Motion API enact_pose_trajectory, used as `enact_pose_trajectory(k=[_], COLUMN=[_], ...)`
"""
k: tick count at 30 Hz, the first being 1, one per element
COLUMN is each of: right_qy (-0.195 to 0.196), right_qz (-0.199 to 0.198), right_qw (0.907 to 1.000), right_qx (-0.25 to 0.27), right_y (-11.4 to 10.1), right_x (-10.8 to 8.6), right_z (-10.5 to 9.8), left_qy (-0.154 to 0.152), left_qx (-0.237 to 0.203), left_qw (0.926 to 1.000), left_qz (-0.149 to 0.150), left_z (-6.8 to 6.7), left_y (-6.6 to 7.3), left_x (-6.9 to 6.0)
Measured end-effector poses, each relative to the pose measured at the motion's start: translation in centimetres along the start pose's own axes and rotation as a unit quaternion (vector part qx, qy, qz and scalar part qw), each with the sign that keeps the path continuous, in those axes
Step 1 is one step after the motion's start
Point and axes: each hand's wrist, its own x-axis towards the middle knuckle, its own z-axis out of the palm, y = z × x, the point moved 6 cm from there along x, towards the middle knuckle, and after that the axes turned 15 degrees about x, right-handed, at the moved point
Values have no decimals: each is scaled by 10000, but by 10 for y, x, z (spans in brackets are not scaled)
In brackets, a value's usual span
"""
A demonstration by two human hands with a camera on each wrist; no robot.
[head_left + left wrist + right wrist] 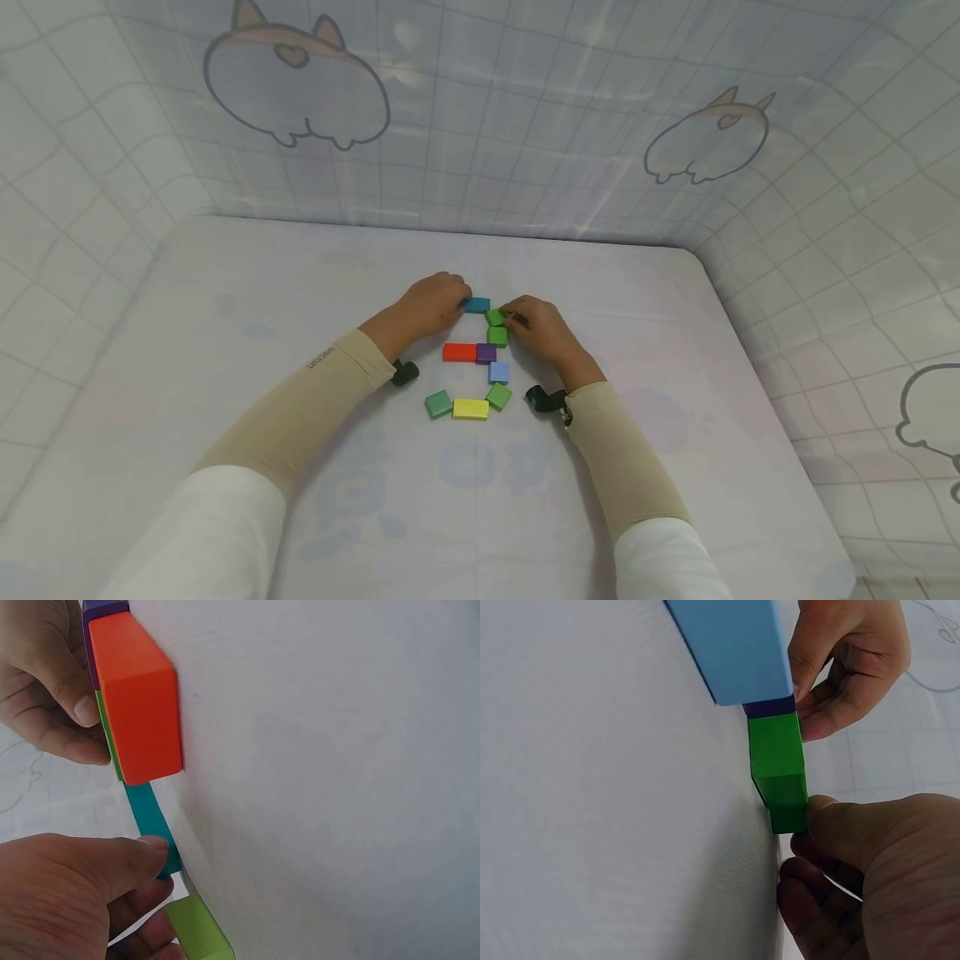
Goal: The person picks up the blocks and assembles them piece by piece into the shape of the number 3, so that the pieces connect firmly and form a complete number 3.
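Observation:
In the head view my left hand (438, 302) is at the left end of a teal block (477, 305). The left wrist view has its thumb on the teal block (154, 817) with curled fingers below; a light green block (199, 926) lies against the lower fingers. My right hand (542, 327) has thumb and forefinger at the upper green block (495, 317), and in the right wrist view its thumb touches the far green block's edge (789, 814). Just below stands another green block (497, 337), above a purple block (486, 354) and a red block (459, 352).
Nearer me on the pale cloth lie a light blue block (498, 372), a tilted green block (498, 396), a yellow block (471, 409) and a sea-green block (438, 404). A patterned fabric wall (510, 125) rises behind the surface.

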Motion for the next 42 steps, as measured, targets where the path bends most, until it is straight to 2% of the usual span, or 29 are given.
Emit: enact_pose_trajectory(k=[17,25,33,42], right_qy=[34,64,44,96], right_qz=[-57,-48,30,79], right_qw=[10000,9999,9999,9999], right_qx=[34,108,96,108], right_y=[0,0,0,-2], right_x=[0,0,0,2], right_z=[-1,-2,-1,-1], left_qy=[-106,-170,-113,-24], left_qx=[58,51,-31,63], left_qw=[9999,9995,9991,9988], left_qz=[-38,-252,-405,-476], left_z=[-2,-2,-3,-2], left_y=[0,-5,-17,-30], left_x=[0,-2,-13,-24])
